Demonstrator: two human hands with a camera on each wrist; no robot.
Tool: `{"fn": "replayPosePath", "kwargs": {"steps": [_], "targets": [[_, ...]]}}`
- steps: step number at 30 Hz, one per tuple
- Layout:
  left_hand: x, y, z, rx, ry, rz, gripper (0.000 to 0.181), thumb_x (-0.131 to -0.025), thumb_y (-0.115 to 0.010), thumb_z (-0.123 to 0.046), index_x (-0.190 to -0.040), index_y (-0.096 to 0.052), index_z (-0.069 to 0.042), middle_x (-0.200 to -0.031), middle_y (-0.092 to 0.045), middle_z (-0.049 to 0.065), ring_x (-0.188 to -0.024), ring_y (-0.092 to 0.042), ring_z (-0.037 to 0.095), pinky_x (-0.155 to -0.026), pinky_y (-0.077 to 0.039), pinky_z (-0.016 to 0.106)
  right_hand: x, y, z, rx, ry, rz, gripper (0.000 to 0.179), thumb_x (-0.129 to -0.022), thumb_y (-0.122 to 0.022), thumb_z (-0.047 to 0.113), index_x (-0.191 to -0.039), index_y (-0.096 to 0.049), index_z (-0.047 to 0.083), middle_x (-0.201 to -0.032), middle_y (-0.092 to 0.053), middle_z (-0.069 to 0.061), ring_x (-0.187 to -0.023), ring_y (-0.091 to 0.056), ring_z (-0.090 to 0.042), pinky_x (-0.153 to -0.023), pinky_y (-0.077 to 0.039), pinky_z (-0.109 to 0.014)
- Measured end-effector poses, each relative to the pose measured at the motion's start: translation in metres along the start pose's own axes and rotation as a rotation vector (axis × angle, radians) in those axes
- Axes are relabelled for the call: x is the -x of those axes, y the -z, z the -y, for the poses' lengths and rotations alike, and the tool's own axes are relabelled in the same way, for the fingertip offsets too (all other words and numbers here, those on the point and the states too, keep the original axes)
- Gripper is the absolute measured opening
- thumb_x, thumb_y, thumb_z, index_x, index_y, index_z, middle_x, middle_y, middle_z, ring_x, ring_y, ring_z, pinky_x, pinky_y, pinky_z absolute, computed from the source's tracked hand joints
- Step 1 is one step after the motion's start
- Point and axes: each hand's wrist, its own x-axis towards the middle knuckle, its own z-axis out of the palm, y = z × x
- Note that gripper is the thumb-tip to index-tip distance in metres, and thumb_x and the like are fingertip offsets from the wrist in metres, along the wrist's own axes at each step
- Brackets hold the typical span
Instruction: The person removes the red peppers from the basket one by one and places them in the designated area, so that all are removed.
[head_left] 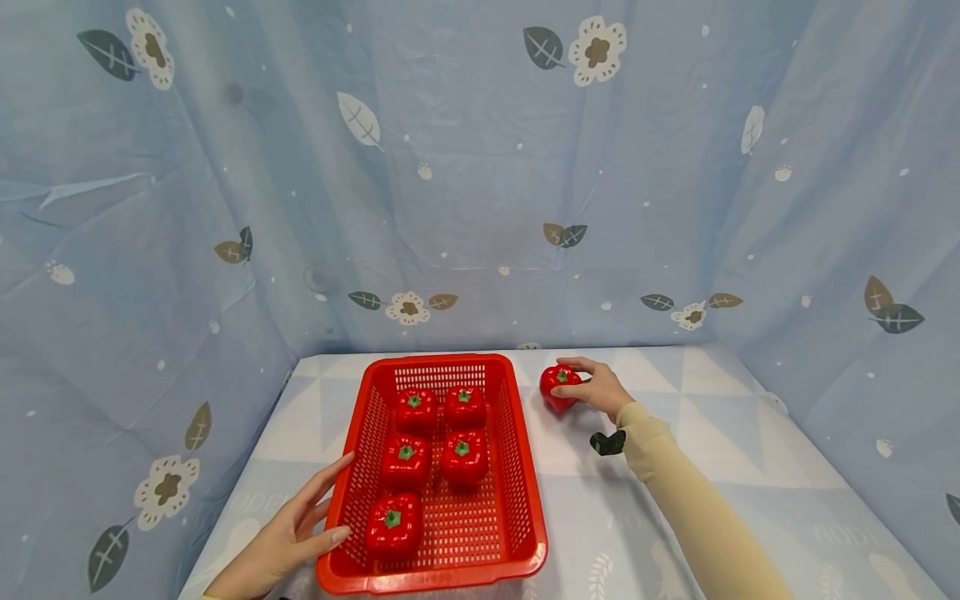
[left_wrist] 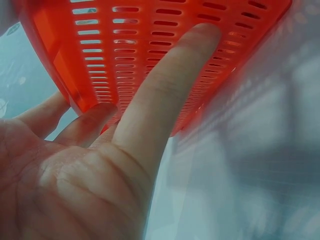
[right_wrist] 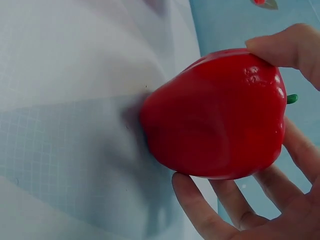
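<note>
A red bell pepper (head_left: 557, 389) with a green stem is at the table's back, right of the red plastic basket (head_left: 531, 500). My right hand (head_left: 600, 390) grips it between thumb and fingers; in the right wrist view the pepper (right_wrist: 215, 117) lies on its side in that view, its lower end at the tablecloth. My left hand (head_left: 288, 529) is at the basket's left side, fingers extended along it. Up close in the left wrist view, a fingertip touches the slotted basket wall (left_wrist: 165, 22). Several similar peppers stand stem up inside, including a front-left one (head_left: 395, 527).
A pale patterned cloth covers the table (head_left: 720, 500). Blue curtains (head_left: 480, 183) with leaves and flowers enclose the back and both sides. A dark strap piece (head_left: 607, 442) hangs beside the right wrist.
</note>
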Motion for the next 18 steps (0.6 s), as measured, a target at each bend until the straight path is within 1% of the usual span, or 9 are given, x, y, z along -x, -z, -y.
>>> {"fn": "replayPosePath", "kwargs": {"steps": [4,10,15,18], "targets": [[-0.0003,0.0,-0.0008,0.007,-0.007,0.0,0.085,-0.109,-0.064,-0.008,-0.176,-0.013,-0.023,-0.18,-0.002,0.022,-0.155,-0.03,0.058,-0.098,-0.061,0.057,0.001,0.0008,0.0029,0.015,0.011,0.01,0.069,-0.093,-0.088,0.017,-0.155,-0.06,0.005,-0.153,-0.055,-0.025,-0.122,-0.064,-0.038,-0.098,-0.061,-0.044],[-0.0002,0.0001,-0.0008,0.013,-0.013,0.008,0.085,-0.109,-0.064,-0.008,-0.176,-0.013,-0.023,-0.18,-0.002,0.022,-0.156,-0.03,0.057,-0.099,-0.06,0.058,0.0005,0.001,0.0026,0.016,0.017,0.017,0.07,-0.094,-0.086,0.016,-0.156,-0.057,0.001,-0.153,-0.055,-0.027,-0.126,-0.061,-0.042,-0.102,-0.06,-0.048],[-0.0002,0.0003,-0.0003,0.011,-0.011,0.007,0.086,-0.109,-0.064,-0.007,-0.176,-0.013,-0.023,-0.18,-0.002,0.021,-0.156,-0.029,0.058,-0.099,-0.06,0.057,-0.0018,0.0029,0.0014,0.023,0.003,0.022,0.07,-0.094,-0.087,0.017,-0.156,-0.058,0.003,-0.153,-0.054,-0.026,-0.129,-0.059,-0.041,-0.103,-0.06,-0.047],[-0.0001,0.0,-0.0004,0.008,-0.003,0.004,0.085,-0.11,-0.064,-0.008,-0.176,-0.013,-0.023,-0.18,-0.002,0.021,-0.156,-0.03,0.057,-0.099,-0.06,0.057,-0.0011,0.0031,0.0024,0.027,0.004,0.026,0.072,-0.093,-0.088,0.018,-0.157,-0.057,0.003,-0.153,-0.054,-0.026,-0.127,-0.06,-0.041,-0.103,-0.06,-0.049]]}}
